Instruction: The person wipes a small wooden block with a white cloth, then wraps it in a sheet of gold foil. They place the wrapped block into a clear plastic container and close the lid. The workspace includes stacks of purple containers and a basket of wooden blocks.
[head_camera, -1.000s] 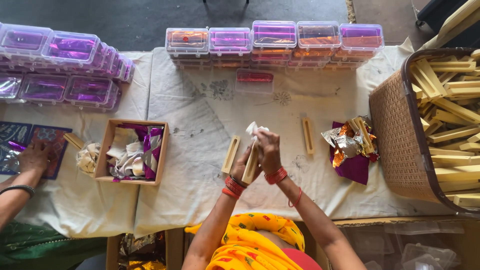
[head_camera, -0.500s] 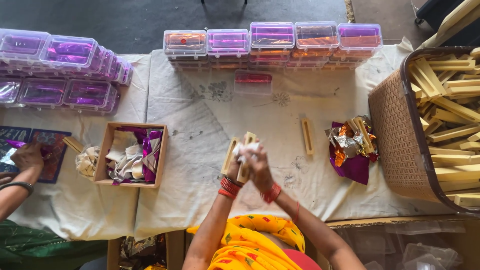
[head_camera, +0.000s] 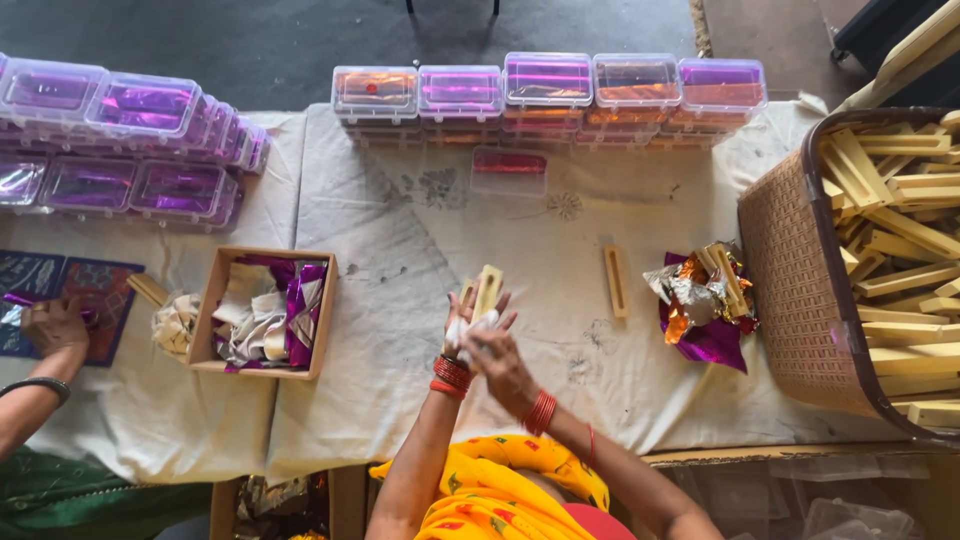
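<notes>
Left hand (head_camera: 468, 322) clamped on wooden strip (head_camera: 487, 290), long axis upright, pointing away. Right hand (head_camera: 497, 358) closed on white cloth (head_camera: 470, 331), pressed against strip's near end.

The stick (head_camera: 487, 289) in the left hand (head_camera: 468, 325) is pale, matt bare wood, like the sticks (head_camera: 905, 250) in the woven plastic basket (head_camera: 795, 290). The rag (head_camera: 470, 328) against it is soft white cloth. A stained, matt cloth (head_camera: 400, 250) covers the tabletop. Right of the stick, foil (head_camera: 700, 300) is crinkled and glossy. Behind it, boxes (head_camera: 550, 85) are clear, shiny plastic.
</notes>
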